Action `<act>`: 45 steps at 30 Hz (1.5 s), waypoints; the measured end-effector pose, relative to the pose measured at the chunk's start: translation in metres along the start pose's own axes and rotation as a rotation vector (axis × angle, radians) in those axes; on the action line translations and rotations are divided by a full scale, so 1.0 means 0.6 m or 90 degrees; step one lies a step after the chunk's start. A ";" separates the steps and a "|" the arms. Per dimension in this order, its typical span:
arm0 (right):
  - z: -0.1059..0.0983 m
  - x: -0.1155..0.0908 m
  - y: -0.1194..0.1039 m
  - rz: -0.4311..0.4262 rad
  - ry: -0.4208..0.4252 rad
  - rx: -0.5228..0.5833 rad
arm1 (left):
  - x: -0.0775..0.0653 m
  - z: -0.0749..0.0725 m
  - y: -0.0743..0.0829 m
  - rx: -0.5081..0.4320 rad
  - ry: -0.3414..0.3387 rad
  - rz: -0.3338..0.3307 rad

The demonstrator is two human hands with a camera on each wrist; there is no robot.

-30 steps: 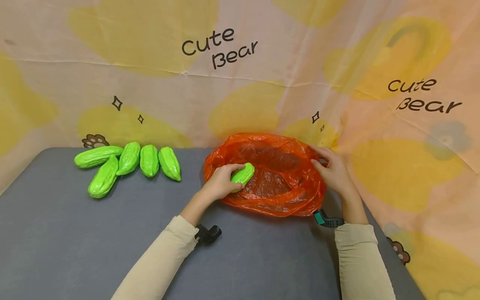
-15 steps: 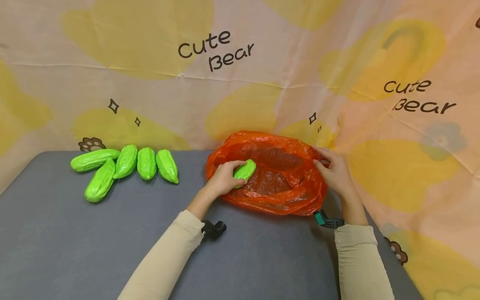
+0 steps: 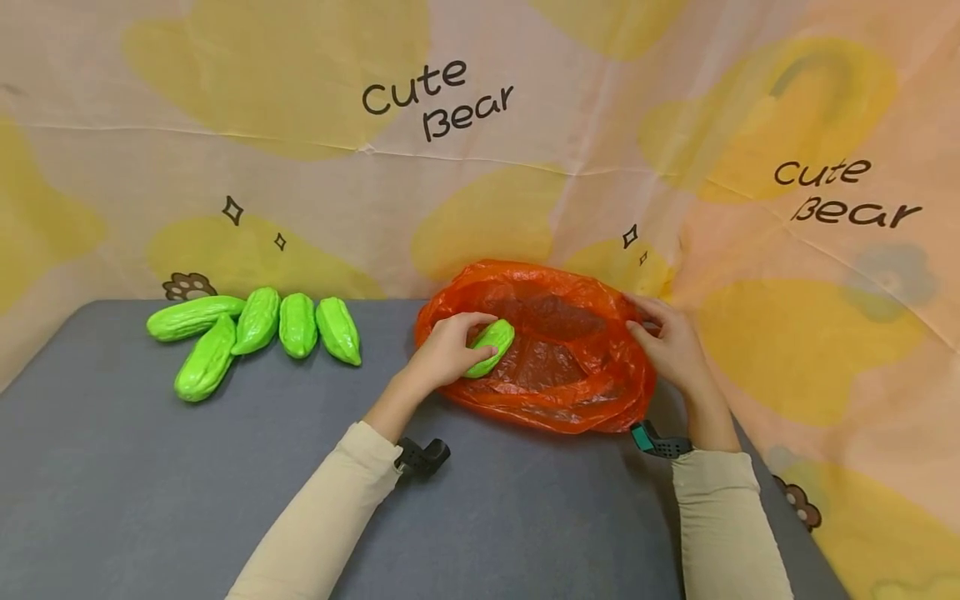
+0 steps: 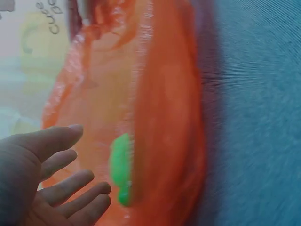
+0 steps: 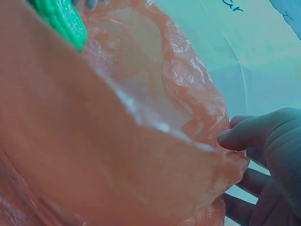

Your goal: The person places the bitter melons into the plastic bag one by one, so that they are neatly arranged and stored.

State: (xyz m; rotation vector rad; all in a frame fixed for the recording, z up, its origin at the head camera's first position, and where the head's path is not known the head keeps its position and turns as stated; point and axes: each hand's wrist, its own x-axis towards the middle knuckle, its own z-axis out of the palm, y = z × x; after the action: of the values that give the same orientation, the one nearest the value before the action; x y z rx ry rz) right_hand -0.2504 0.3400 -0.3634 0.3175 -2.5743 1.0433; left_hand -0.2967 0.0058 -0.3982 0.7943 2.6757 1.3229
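Observation:
A glossy green bitter melon (image 3: 497,340) is at the left of the mouth of an orange-red plastic bag (image 3: 558,408). My left hand (image 3: 447,350) is beside it, thumb and fingers spread apart. In the left wrist view the fingers are loosely extended, and a gap shows between them and the melon (image 4: 121,162), partly hidden behind the bag's near rim. My right hand (image 3: 677,348) pinches the bag's right rim; in the right wrist view its thumb (image 5: 242,137) lies on the film with fingers behind. The melon's end (image 5: 70,30) shows at upper left there.
Several more bitter melons (image 3: 297,325) lie grouped at the back left of the grey table (image 3: 187,475). A printed cloth (image 3: 300,183) hangs behind the table and along its right side. Each wrist wears a dark strap mount (image 3: 425,457).
My left hand has moved slightly up and into the bag's mouth with the melon, and its fingers have spread off it. The right hand keeps its hold on the rim.

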 end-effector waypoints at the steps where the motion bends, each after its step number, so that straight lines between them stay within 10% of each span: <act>1: -0.001 -0.001 0.001 0.000 -0.002 0.004 | -0.003 -0.005 0.004 -0.004 0.003 0.001; 14: -0.005 -0.011 -0.001 -0.007 -0.017 0.021 | -0.036 -0.082 0.025 -0.023 0.073 -0.029; 27: 0.000 -0.003 -0.007 -0.012 -0.026 0.025 | -0.066 -0.174 -0.039 0.051 0.138 -0.104; 45: 0.003 0.000 -0.009 0.003 -0.048 0.003 | -0.072 -0.174 -0.127 0.126 0.178 -0.192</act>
State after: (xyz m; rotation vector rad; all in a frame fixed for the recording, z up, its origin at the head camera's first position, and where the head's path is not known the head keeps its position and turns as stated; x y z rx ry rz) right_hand -0.2492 0.3348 -0.3613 0.3573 -2.6402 1.0595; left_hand -0.3192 -0.1289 -0.3975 0.2087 3.0216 1.1848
